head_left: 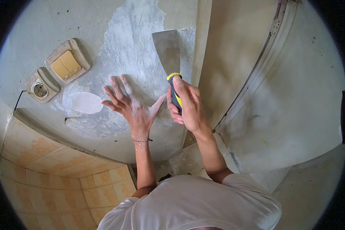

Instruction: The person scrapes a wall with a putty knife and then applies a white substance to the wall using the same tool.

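Observation:
My right hand (186, 101) is wrapped round the black and yellow handle of a putty knife (168, 51). Its wide metal blade points up and lies against or just over the wall near the corner edge. My left hand (134, 107), dusted white, rests with fingers spread on the scraped wall (130, 50). Bare whitish and grey patches show where the paint is gone. Left of my fingertips is a smooth pale oval patch (88, 102).
A double light switch (66, 64) and a wall socket (39, 90) sit left of my left hand. A short wire (67, 119) sticks out below. Beige tiles (46, 161) cover the lower left wall. On the right stands a door frame (253, 65) beside a pale panel (291, 107).

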{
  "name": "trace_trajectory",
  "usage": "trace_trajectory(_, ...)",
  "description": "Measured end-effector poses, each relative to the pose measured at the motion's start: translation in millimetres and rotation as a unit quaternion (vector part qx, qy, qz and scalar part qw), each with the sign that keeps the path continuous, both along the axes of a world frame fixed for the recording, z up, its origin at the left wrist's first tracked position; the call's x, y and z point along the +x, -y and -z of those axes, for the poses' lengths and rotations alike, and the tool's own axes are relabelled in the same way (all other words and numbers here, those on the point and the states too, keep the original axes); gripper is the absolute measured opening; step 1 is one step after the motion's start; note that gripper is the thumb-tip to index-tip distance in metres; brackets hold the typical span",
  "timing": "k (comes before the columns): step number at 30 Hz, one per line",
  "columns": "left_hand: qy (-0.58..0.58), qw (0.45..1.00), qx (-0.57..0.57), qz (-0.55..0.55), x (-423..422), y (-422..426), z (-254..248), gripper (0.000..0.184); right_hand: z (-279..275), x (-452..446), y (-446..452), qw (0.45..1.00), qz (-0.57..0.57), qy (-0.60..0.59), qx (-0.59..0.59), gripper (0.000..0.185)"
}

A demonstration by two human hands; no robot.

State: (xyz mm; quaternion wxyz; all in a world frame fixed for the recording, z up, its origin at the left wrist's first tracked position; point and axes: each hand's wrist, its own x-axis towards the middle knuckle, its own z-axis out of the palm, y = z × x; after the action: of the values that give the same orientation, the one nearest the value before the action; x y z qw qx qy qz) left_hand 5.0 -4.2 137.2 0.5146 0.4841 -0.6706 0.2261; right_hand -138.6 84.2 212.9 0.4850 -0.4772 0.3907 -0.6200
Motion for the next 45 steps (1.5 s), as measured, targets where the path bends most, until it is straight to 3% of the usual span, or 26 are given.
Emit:
trace_trajectory(11,0.007,1.0,0.004,-0.001,1.8,-2.9,-2.5,0.137,9.0,-3.5,-8.0,1.0,0.006,0.001,0.031,0.057)
trace_trajectory(18,-0.008,1.0,0.012,0.012,0.7,-1.0,-0.1,0.132,-10.9,0.0,4.6,1.0,0.001,-0.006,-0.024,0.059)
trace_trajectory(24,-0.013,1.0,0.005,0.019,0.9,0.4,-1.2,0.132,-7.4,8.4,3.1,1.0,-0.017,0.006,0.026,0.056)
trace_trajectory(28,-0.017,0.999,0.011,0.035,2.6,-0.7,-0.8,0.131,-9.3,7.8,5.4,0.999,-0.012,0.018,-0.033,0.056)
trace_trajectory(45,-0.013,1.0,0.004,0.02,2.3,0.6,0.7,0.13,-6.1,3.5,0.9,1.0,0.005,0.006,0.016,0.052)
